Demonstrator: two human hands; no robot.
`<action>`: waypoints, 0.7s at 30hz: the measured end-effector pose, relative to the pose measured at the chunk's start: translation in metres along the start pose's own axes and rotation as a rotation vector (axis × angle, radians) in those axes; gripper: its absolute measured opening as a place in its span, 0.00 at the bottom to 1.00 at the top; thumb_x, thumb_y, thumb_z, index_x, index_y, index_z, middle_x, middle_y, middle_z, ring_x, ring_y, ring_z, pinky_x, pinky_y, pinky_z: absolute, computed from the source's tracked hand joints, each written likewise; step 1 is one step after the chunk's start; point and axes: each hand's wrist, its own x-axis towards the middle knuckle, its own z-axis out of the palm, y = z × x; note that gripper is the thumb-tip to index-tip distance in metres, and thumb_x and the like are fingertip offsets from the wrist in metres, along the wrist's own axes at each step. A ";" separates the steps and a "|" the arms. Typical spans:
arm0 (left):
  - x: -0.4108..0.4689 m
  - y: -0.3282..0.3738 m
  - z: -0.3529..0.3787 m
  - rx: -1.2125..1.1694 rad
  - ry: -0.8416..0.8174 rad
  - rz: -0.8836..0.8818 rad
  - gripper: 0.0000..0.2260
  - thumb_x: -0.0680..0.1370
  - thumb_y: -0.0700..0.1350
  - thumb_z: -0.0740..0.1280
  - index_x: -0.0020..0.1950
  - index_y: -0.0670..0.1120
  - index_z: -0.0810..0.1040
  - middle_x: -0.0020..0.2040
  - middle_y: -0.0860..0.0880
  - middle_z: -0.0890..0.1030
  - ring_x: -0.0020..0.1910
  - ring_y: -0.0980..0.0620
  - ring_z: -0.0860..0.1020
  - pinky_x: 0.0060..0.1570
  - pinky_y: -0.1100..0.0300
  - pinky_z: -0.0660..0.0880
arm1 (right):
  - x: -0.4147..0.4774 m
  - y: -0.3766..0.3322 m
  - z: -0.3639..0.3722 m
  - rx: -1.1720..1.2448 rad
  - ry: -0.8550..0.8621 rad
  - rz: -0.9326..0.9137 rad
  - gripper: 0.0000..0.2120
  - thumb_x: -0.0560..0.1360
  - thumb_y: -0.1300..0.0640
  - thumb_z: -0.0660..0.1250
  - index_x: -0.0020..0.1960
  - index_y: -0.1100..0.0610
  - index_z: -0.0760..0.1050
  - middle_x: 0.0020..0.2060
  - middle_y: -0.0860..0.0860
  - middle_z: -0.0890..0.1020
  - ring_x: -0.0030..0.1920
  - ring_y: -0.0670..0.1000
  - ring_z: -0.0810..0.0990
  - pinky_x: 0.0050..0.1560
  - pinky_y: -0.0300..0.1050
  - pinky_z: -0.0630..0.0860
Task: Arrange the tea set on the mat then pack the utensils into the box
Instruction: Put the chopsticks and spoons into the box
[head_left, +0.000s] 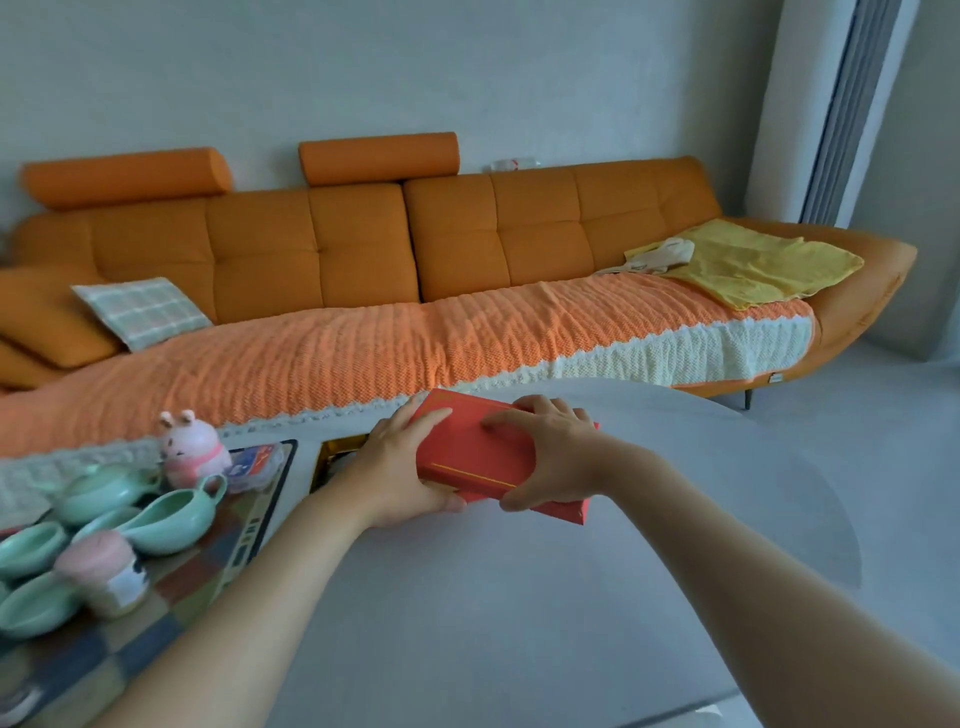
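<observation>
Both hands grip a red box (475, 457) near the worktop's far edge, left hand (402, 467) and right hand (550, 452) fingers closed around its ends; keeping it level seems wise.

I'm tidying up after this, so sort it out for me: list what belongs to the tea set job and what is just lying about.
Belongs to the job:
- red box, held by left hand and right hand
- green pitcher
- green lidded pot
- green cups
- patchwork mat

Lying about:
- pink rabbit figure
- checked cushion
- yellow cloth
- orange sofa
</observation>
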 end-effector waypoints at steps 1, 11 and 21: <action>-0.008 -0.011 -0.003 -0.010 0.007 -0.019 0.51 0.60 0.66 0.77 0.78 0.63 0.56 0.80 0.59 0.47 0.78 0.53 0.51 0.73 0.48 0.59 | 0.007 -0.010 0.005 -0.001 -0.016 -0.015 0.44 0.57 0.31 0.71 0.70 0.29 0.58 0.70 0.45 0.63 0.68 0.55 0.62 0.67 0.56 0.63; -0.044 -0.080 -0.015 0.004 0.091 -0.153 0.39 0.68 0.68 0.71 0.77 0.63 0.61 0.80 0.57 0.51 0.78 0.53 0.53 0.73 0.51 0.56 | 0.057 -0.068 0.041 -0.031 -0.088 -0.135 0.44 0.57 0.30 0.71 0.70 0.30 0.59 0.72 0.46 0.64 0.71 0.55 0.61 0.70 0.57 0.61; -0.040 -0.083 -0.011 0.009 0.127 -0.197 0.35 0.74 0.66 0.67 0.78 0.59 0.61 0.80 0.56 0.53 0.78 0.52 0.55 0.73 0.51 0.57 | 0.060 -0.055 0.041 0.008 0.005 -0.085 0.42 0.62 0.30 0.72 0.73 0.35 0.63 0.79 0.47 0.52 0.79 0.50 0.44 0.76 0.62 0.51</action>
